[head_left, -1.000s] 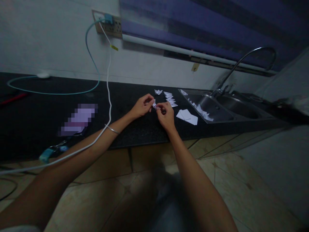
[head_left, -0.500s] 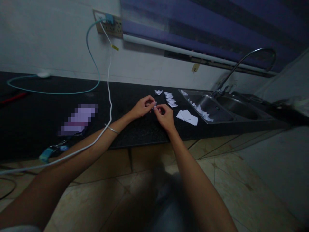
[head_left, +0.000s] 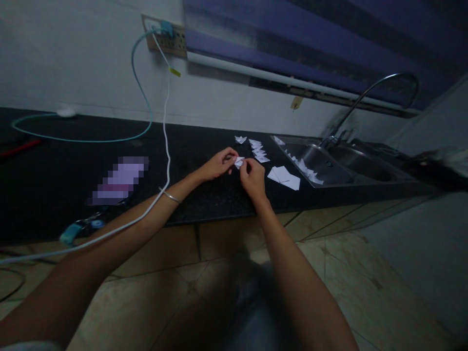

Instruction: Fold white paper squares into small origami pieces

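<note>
A small piece of folded white paper [head_left: 239,162] is pinched between my two hands, just above the dark countertop [head_left: 204,201]. My left hand [head_left: 220,163] grips its left side with thumb and fingers. On the right side, my right hand [head_left: 253,176] has it between thumb and forefinger. Behind my hands lies a folded paper boat [head_left: 240,140], with a row of similar paper boats [head_left: 258,151] beside it. Several flat white paper sheets [head_left: 284,177] lie overlapping to the right of my right hand.
More folded paper pieces [head_left: 305,170] line the left rim of the metal sink [head_left: 341,182], below a curved faucet [head_left: 380,80]. A white cable [head_left: 166,141] crosses over my left forearm. Further left lie a blurred-out phone-like object [head_left: 119,180] and a teal cable [head_left: 91,142].
The folded paper has turned between my fingers and shows a wider, flatter face now. My hands have shifted slightly to the right and a little apart.
</note>
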A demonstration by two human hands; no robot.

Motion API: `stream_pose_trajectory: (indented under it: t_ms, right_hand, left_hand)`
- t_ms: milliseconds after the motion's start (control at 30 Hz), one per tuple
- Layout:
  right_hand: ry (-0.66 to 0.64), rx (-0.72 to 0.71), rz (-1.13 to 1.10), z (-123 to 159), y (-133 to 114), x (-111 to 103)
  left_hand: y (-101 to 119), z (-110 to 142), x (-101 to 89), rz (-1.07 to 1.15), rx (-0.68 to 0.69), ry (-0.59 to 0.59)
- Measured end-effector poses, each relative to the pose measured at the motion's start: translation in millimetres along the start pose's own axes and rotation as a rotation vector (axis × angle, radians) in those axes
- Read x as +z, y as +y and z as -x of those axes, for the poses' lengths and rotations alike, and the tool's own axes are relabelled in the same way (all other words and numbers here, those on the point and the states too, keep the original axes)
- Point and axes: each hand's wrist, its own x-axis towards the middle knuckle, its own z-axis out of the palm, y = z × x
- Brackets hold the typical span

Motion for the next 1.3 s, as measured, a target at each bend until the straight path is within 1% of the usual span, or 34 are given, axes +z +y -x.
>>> stream_pose_trajectory:
  t_ms: [33,100,200,367,467,567,700,867,967,1067,1167,1300]
  right_hand:
    - [0.027,0.033,-0.033,-1,2,0]
    - [0.062,0.103,-0.115,-3,5,1]
    - [0.031,0.165,-0.230,-5,7,1]
    - [-0.074,0.219,-0.345,-4,7,3]
    - [-0.109,0.209,-0.371,-4,6,3]
    - [-0.096,0.196,-0.334,-3,3,1]
    - [-0.089,0.171,-0.222,-1,-3,-3]
    - [-0.103,0.046,-0.099,1,-6,-4]
    - [-0.104,0.002,-0.056,2,-6,-3]
    - [-0.102,0.004,0.000,2,-5,-3]
    - [-0.113,0.036,0.031,1,-5,-3]
    - [-0.135,0.058,-0.048,1,-4,-3]
  left_hand:
    - [-2,-1,0.3,0.013,-0.012,-0.016]
    - [-5,-2,0.6,0.036,-0.050,-0.092]
    - [-2,-1,0.0,0.001,-0.099,-0.202]
    - [11,4,-1.0,-0.137,-0.109,-0.202]
    - [14,7,-1.2,-0.203,-0.092,-0.203]
    - [13,7,-1.5,-0.272,-0.043,-0.223]
    - [10,6,-2.0,-0.325,-0.005,-0.235]
    - [7,6,-2.2,-0.303,-0.007,-0.221]
    - [5,6,-2.2,-0.273,-0.006,-0.219]
    - [5,6,-2.4,-0.249,-0.030,-0.215]
    - [6,6,-2.4,-0.229,-0.075,-0.204]
    - [6,5,-2.0,-0.208,-0.062,-0.190]
